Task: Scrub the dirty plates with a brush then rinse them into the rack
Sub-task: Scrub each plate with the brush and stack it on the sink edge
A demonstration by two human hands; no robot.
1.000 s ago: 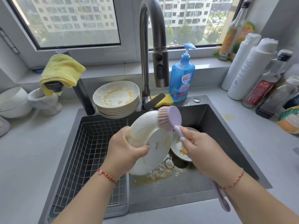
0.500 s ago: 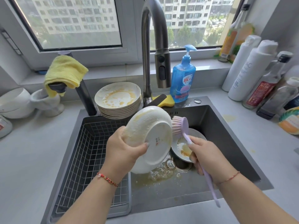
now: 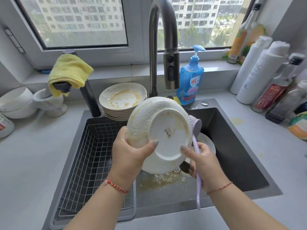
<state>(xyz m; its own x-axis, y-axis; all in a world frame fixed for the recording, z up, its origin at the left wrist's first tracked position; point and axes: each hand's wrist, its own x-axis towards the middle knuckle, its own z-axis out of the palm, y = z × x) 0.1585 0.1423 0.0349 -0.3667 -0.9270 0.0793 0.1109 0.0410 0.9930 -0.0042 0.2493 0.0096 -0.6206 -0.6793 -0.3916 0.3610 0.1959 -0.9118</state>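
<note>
A white plate is tilted over the sink with its smeared underside facing me. My left hand grips its left rim, thumb on the base. My right hand holds the lilac brush by its handle, and its thumb touches the plate's lower right edge. The brush head sits behind the plate's right rim. A stack of several dirty plates stands at the sink's back left corner. Another dirty plate lies in the basin, partly hidden. The wire rack fills the sink's left half.
The tall faucet hangs above the plate. A blue soap bottle stands behind the sink, bottles crowd the right counter. A yellow cloth drapes over a dark post on the left. Yellowish foam lies near the drain.
The plate has turned from edge-on to show its underside fully. The brush dropped from the plate's top edge down behind its right rim, and my right thumb now touches the plate.
</note>
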